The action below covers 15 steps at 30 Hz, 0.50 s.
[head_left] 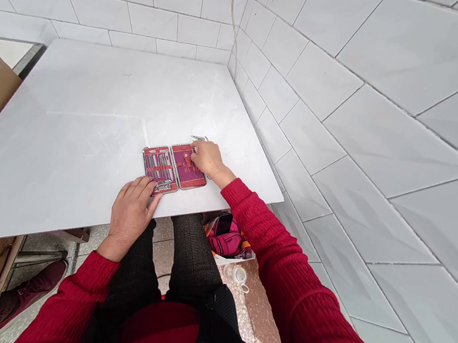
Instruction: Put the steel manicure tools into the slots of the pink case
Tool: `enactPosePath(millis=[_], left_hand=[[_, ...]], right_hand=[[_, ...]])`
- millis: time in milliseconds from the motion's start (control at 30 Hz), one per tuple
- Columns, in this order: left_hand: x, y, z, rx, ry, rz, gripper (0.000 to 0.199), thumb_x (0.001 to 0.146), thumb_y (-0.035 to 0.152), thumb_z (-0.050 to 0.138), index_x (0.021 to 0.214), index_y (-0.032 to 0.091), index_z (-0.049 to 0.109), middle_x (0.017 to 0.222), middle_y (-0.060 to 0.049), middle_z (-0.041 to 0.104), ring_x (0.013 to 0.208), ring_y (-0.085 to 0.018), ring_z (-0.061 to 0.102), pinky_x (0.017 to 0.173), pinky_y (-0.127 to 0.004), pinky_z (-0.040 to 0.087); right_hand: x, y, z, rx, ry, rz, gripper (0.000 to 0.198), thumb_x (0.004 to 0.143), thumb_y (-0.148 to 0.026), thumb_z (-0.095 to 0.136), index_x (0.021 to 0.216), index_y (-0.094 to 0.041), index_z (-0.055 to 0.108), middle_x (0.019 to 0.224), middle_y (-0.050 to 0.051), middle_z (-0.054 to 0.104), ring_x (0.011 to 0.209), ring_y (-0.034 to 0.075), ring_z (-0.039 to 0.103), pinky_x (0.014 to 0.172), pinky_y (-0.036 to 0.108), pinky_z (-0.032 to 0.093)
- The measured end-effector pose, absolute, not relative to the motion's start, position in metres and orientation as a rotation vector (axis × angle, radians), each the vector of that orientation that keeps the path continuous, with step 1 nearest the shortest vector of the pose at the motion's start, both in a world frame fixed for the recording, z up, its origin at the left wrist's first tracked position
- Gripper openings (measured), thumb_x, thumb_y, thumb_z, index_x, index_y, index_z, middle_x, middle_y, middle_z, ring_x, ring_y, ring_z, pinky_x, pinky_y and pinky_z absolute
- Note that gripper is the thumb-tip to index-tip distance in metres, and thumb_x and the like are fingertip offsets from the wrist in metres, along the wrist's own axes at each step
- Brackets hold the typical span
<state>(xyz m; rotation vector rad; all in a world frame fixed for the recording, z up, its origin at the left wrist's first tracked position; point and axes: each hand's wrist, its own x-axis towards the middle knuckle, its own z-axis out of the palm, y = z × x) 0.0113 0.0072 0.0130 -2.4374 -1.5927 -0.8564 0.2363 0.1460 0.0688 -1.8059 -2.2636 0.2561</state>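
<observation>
While the left hand (130,215) is laid flat at the lower middle of the frame, fingers spread and gripping nothing, its fingertips (155,187) are set against the near corner of the open manicure case (174,168) at the white table's (68,109) front edge. The case's 2 halves are spread with the long axis running left to right, and the right hand (207,158) is curled over the far right half, its fingertips on a small tool; whether it is pinched cannot be told. A metal tool (199,138) is seen just beyond.
</observation>
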Motion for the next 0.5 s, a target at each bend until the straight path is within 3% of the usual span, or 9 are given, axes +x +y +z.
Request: enactPosePath(millis=[233, 500], left_hand=[[0.0109, 0.0079, 0.0117, -2.426, -1.589, -0.861, 0.038, 0.106, 0.041, 0.045, 0.125, 0.016, 0.065, 0.132, -0.017, 0.069, 0.127, -0.033, 0.061, 0.109, -0.049, 0.045], [0.0102, 0.0081, 0.0108, -2.426, -1.574, -0.864, 0.039, 0.106, 0.041, 0.045, 0.126, 0.015, 0.065, 0.132, -0.018, 0.069, 0.128, -0.034, 0.061, 0.109, -0.050, 0.045]], right_hand=[[0.2309, 0.1394, 0.0724, -1.853, -2.324, 0.160, 0.025, 0.090, -0.014, 0.055, 0.103, -0.017, 0.076, 0.102, 0.012, 0.079, 0.100, 0.030, 0.072, 0.089, 0.040, 0.053], [0.2258, 0.1352, 0.0682, -1.893, -2.301, 0.097, 0.026, 0.098, -0.021, 0.053, 0.111, -0.015, 0.074, 0.112, 0.015, 0.077, 0.106, 0.030, 0.071, 0.091, 0.039, 0.053]])
